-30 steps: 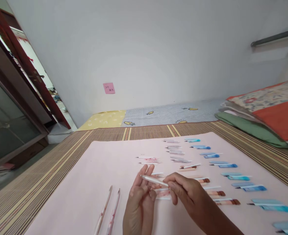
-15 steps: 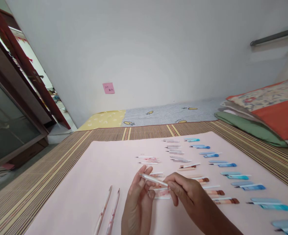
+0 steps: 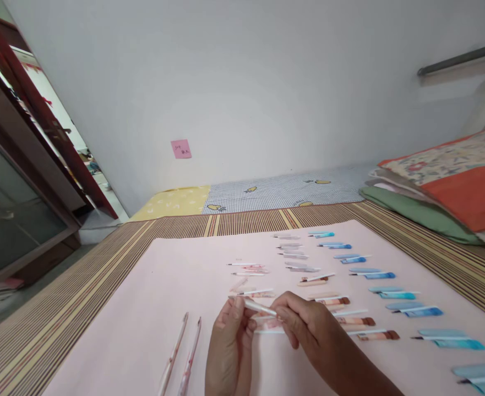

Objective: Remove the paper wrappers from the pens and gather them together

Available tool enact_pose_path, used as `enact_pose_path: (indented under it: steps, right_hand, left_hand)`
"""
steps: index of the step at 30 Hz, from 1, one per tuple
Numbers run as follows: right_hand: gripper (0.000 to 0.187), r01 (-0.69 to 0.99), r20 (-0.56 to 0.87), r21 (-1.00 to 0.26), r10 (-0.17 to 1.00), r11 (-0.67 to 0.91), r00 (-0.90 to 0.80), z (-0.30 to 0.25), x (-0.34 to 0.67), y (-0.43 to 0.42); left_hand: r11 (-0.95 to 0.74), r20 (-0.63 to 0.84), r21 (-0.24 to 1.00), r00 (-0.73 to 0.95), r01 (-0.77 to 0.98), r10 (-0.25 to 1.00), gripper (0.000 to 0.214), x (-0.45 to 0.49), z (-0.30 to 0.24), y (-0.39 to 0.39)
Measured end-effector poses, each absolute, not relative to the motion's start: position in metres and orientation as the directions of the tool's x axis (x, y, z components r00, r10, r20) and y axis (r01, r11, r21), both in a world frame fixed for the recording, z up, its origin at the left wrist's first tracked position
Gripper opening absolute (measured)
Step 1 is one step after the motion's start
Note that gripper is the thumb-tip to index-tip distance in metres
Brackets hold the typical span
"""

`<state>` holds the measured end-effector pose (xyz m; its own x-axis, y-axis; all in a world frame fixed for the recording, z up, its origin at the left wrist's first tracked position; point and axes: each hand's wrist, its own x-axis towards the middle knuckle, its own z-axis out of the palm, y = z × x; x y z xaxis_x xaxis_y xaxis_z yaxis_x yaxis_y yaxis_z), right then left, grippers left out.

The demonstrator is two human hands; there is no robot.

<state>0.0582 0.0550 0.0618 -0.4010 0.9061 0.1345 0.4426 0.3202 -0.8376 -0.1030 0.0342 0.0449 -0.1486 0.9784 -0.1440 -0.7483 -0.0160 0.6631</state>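
Note:
A slim white pen (image 3: 261, 307) is held level between my two hands over the pale pink sheet (image 3: 201, 286). My left hand (image 3: 230, 341) pinches its tip end with thumb and fingers. My right hand (image 3: 308, 324) grips the other end between thumb and forefinger. Left of my hands, two pens with pinkish markings (image 3: 173, 355) lie side by side. Beyond and partly behind my hands are pink pen parts (image 3: 252, 268) and white refills. To the right lie peach and brown pen parts (image 3: 360, 321).
Blue pen parts with refills (image 3: 421, 311) run in a column along the sheet's right side, greyish ones (image 3: 294, 254) beside them. The sheet rests on a striped mat (image 3: 114, 264). Folded bedding (image 3: 452, 187) is piled at right; a pink note (image 3: 180, 148) sticks to the wall.
My left fingers, spread beside the pen's tip before, have closed on it. The pen has dropped slightly and moved a little left. My right hand keeps its grip.

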Motion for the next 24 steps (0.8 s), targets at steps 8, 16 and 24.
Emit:
enact_pose_path:
  steps: [8, 16, 24]
  right_hand:
    - [0.047, 0.315, 0.046, -0.932, 0.919, 0.181, -0.392, 0.066, 0.057, 0.057]
    - [0.026, 0.302, 0.043, -0.94, 0.93, 0.162, -0.364, 0.056, 0.047, 0.051]
    - [0.017, 0.444, 0.053, -0.865, 0.921, 0.235, -0.385, -0.002, -0.034, 0.021]
  left_hand:
    - [0.071, -0.187, 0.617, -0.058, -0.783, 0.981, 0.03, -0.108, 0.042, 0.035]
    - [-0.036, -0.066, 0.983, -0.534, -0.18, 0.843, 0.048, -0.166, 0.067, 0.025]
    - [0.492, -0.069, 0.514, -0.537, 0.703, 0.841, 0.041, -0.25, 0.047, 0.009]
